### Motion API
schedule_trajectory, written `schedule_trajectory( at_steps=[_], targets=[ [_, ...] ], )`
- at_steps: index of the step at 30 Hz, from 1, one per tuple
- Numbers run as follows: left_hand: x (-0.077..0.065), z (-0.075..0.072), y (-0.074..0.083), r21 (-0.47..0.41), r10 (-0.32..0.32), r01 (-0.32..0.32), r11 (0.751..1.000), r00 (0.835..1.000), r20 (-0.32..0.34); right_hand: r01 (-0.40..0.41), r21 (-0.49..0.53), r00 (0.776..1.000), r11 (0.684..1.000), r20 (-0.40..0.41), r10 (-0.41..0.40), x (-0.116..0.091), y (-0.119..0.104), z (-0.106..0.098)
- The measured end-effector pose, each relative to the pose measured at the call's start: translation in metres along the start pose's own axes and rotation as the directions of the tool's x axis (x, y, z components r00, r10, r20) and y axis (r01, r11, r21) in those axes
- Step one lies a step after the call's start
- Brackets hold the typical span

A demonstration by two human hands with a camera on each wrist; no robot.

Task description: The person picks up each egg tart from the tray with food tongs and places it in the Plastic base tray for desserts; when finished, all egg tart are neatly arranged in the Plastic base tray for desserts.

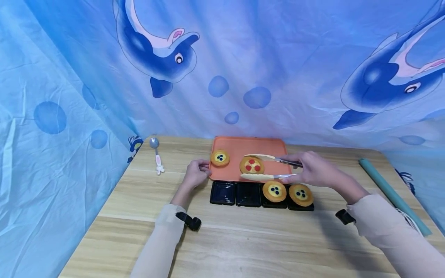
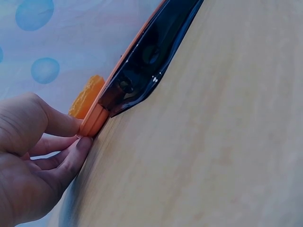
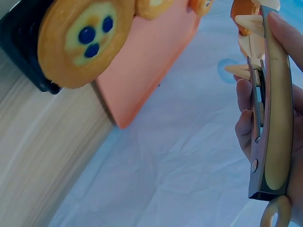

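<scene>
The left hand (image 1: 196,172) pinches the tray (image 1: 265,143) at its edge, probably to steady it while the right hand (image 1: 314,168) grips tongs (image 1: 258,177) straddling the red-topped tart (image 1: 252,170) over it.

Upper-limb posture, both sides

Left forearm (image 1: 156,243), sleeved, reaches forward; left hand (image 1: 197,172) pinching, left thumb (image 2: 61,124) set against bent left fingers (image 2: 71,161). Right forearm (image 1: 393,235), sleeved, slants inward from lower right of head view; right hand (image 1: 318,170) gripping, right fingers (image 3: 244,127) curled opposite the thumb (image 3: 285,37). Hands well apart
</scene>
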State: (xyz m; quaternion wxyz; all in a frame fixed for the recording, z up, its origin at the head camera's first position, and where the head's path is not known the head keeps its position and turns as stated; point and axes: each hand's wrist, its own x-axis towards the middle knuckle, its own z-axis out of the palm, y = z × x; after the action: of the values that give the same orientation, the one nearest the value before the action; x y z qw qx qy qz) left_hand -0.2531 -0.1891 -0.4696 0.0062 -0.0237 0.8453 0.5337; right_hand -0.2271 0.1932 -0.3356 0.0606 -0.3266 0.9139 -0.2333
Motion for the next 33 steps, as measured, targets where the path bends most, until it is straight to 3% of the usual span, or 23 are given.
schedule_trajectory(
  at_steps=[6,16,25,33],
  targets=[
    [0.0,-0.001,-0.001,0.003,0.007,-0.007,1.0,1.0,-0.006,0.052,-0.042,0.998,0.998,-0.024,-0.053,-0.006,-0.005,0.004],
    [0.001,-0.001,-0.001,0.007,0.008,-0.008,1.0,1.0,-0.007,0.03,-0.056,0.997,0.998,0.074,-0.026,-0.01,0.001,0.025],
    [0.002,-0.002,-0.004,0.005,0.022,-0.022,1.0,1.0,-0.005,0.096,-0.071,0.988,0.993,0.129,-0.086,-0.003,0.002,0.042],
    [0.002,-0.001,-0.003,-0.021,-0.017,0.017,1.0,1.0,-0.001,0.08,-0.07,0.987,0.994,0.141,-0.07,0.001,0.005,0.047]
  ],
)
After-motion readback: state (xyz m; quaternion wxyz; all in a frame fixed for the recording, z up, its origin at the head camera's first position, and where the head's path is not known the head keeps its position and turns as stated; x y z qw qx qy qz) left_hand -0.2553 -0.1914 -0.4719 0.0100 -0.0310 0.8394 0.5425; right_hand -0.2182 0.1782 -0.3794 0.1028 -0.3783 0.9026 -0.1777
